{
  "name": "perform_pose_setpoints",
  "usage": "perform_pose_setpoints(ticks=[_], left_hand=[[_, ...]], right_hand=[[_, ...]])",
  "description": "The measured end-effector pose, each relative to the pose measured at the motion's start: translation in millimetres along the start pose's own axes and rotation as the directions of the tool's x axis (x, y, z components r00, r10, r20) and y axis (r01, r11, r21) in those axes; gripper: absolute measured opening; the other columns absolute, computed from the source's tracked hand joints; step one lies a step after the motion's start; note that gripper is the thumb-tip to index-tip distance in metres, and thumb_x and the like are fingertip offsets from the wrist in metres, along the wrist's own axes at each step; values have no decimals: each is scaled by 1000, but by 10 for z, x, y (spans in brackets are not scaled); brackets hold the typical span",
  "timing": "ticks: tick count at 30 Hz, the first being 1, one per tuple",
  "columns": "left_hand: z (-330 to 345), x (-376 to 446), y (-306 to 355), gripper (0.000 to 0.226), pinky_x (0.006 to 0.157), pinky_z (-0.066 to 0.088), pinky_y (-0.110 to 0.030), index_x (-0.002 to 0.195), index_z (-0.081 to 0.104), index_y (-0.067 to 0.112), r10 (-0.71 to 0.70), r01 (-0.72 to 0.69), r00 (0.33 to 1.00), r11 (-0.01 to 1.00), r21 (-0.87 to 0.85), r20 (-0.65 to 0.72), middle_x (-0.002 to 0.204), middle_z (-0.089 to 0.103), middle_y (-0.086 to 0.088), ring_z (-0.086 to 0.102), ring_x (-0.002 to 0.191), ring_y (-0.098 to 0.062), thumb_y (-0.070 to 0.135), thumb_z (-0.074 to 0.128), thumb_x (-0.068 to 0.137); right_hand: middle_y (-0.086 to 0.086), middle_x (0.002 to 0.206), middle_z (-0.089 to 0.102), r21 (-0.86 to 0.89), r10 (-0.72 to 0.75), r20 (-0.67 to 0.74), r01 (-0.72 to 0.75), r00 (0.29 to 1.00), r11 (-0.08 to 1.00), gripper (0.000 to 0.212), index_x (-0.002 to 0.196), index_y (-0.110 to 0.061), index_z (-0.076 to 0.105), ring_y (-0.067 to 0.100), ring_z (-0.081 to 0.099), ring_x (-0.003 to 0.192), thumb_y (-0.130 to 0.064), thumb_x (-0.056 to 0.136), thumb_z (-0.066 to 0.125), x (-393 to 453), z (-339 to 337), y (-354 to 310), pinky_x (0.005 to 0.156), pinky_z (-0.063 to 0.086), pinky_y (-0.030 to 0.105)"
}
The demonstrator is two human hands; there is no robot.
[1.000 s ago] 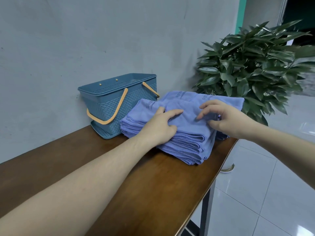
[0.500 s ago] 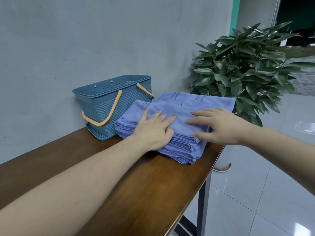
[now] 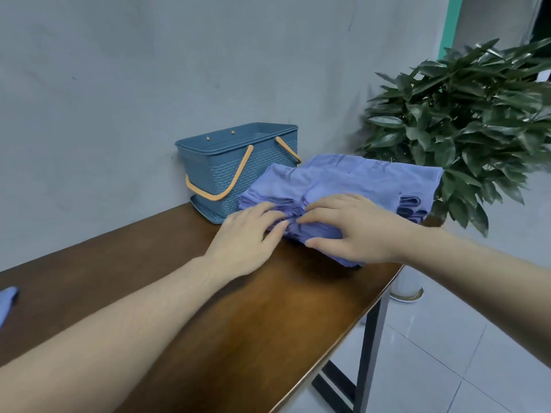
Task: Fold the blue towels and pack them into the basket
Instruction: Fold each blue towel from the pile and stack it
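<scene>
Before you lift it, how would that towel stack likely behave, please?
Probably floppy: the towel stack sags over the table edge. Layers may slide apart, since edges look uneven where both hands touch. Likely light.

You see soft, even, dim light; glare on floor tiles [image 3: 432,347] lower right; motion blur throughout.

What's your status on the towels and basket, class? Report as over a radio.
Both hands, left hand and right hand, at near edge of towel stack, fingers working into the layers. Basket behind stack, no towels visible inside. Nothing in the way.
</scene>
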State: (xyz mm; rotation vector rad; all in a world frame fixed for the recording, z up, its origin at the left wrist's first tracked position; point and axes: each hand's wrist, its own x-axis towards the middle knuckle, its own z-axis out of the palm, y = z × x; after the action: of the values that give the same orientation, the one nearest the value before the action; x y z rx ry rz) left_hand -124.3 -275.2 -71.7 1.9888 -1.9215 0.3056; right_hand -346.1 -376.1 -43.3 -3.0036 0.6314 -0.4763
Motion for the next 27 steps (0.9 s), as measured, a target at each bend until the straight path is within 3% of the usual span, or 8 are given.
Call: perform_pose_setpoints(ticks=[3,7,14,18,21,25,27], left_hand=[[-196,-586,-391,54,109,40,-41,137,54,36,-120,117,991,991,59,51,149,46,12,48,132,-14,60,27,96],[-500,-1475,-882,43,107,40,-38,142,48,39,-307,293,946,948,127,104,152,40,14,54,120,-11,50,44,100],[-868,-2916,-1596,45,110,39,-38,138,53,38,-533,509,846,817,269,19,149,47,9,44,137,-15,52,49,96],[-1050,-3541,-1917,51,101,44,-48,128,62,34,-654,670,738,678,302,-169,136,59,4,54,128,-23,64,41,92],[-1197,-3896,-2177,65,98,43,-54,124,64,28,-710,750,654,568,337,-259,134,59,-5,54,125,-32,70,31,86],[-1282,-4083,-2349,60,111,24,-60,141,47,40,-874,912,395,334,240,-284,158,33,-8,30,143,-36,74,41,91],[-1297,-4064,-2383,55,106,32,-54,140,47,44,-900,934,343,295,204,-268,152,41,-1,38,136,-32,70,46,92]], right_hand=[[-16,139,57,83,-101,42,97,994,992,56,135,-40,58,9,50,131,-69,89,43,134,196,-438,110,40,40],[-17,144,51,203,-226,91,204,970,958,44,139,-41,52,7,44,134,-51,97,57,313,486,-1054,114,36,36],[-21,146,47,326,-379,146,317,914,891,49,143,-48,42,5,42,134,-52,96,56,695,972,-2167,114,38,38],[-22,146,46,413,-433,175,333,884,848,50,144,-49,40,-1,45,123,-49,98,56,865,1147,-2753,107,43,30],[-22,146,46,462,-444,146,336,884,821,48,144,-47,42,2,45,128,-45,98,56,970,1325,-3137,110,42,34],[-20,145,49,481,-429,78,343,900,807,45,142,-45,46,7,43,134,-40,98,54,1106,1589,-3512,114,34,39],[-20,143,50,443,-433,60,365,900,819,44,141,-43,47,7,43,132,-40,98,53,1169,1665,-3610,113,32,38]])
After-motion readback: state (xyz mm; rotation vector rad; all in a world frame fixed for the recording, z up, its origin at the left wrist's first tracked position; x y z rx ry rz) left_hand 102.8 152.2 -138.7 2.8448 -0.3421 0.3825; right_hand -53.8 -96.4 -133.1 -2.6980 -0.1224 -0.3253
